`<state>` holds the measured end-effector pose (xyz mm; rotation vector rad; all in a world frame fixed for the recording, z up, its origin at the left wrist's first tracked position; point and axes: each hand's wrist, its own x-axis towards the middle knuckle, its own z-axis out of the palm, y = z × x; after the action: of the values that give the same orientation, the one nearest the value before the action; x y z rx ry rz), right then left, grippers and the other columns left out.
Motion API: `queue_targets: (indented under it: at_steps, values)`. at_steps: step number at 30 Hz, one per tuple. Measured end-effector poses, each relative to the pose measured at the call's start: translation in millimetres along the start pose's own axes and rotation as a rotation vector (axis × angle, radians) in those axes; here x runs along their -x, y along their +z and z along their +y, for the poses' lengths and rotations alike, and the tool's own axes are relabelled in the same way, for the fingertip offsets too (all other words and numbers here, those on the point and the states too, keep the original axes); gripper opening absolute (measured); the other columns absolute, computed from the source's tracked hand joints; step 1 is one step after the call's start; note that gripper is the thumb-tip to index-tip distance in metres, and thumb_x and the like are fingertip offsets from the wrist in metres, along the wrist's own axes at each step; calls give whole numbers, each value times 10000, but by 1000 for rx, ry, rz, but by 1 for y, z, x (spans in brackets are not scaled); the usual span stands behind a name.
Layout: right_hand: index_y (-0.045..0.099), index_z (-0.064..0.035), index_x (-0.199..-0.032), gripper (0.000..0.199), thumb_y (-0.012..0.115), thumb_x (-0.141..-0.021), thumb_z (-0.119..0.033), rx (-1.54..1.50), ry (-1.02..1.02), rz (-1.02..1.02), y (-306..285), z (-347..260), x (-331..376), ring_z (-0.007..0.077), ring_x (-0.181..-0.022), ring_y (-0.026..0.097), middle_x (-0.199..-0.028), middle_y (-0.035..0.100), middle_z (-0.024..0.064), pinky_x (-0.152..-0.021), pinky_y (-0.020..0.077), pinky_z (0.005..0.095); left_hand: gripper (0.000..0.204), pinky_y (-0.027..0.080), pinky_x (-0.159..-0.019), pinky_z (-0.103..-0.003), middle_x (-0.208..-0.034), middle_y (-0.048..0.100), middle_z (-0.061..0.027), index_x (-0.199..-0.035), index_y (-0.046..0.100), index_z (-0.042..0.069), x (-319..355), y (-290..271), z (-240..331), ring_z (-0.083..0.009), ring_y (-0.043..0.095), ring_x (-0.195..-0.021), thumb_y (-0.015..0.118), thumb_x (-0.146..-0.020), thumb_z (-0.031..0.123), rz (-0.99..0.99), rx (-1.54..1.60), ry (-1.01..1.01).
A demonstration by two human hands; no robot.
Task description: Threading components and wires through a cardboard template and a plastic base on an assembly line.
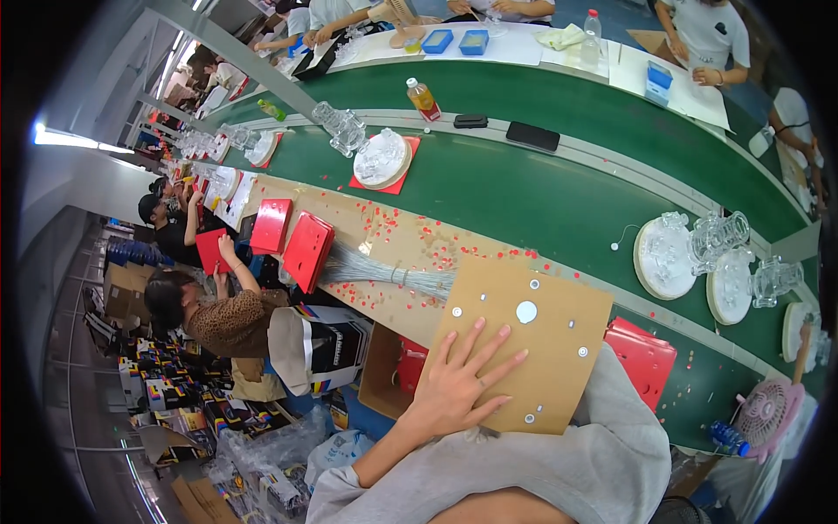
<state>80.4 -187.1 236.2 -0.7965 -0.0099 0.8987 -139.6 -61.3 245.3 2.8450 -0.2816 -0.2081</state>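
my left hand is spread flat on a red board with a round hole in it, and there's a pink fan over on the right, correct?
Not quite: the board is tan, not red, as the head view shows. Your left hand is spread flat on it, and the pink fan is over on the right.

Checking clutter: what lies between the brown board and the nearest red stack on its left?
Head view: a tied grey strand bundle, small red bits scattered around.

This looks like a factory assembly floor: a long green conveyor-style line (497,188) bears repeated round white pieces with clear parts (668,258), co-workers (231,323) work along both sides, and cardboard boxes (131,293) crowd the floor beneath strip lights (83,140).
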Motion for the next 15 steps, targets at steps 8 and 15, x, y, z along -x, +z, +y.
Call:
queue_targets:
  at_steps: [8,15]
  values:
    - [298,-55,-1572,1047,862,-785,-454,0,26,-40,-3,-4,-5,207,-1443,387,-1579,378,141,-1186,272,275,685,322,-1131,-611,-1658,317,-72,-1554,435,316,-8,-5,0,-394,290,-1508,646,-923,478,-6,-2,-28]
    - [264,-61,-1589,1074,857,-791,-468,27,81,-121,2,-8,-1,201,-1475,339,-1609,332,136,-1210,225,268,656,275,-1145,-627,-1665,299,-90,-1536,468,328,-7,-2,0,-413,260,-1516,624,-924,509,-1,30,-41]
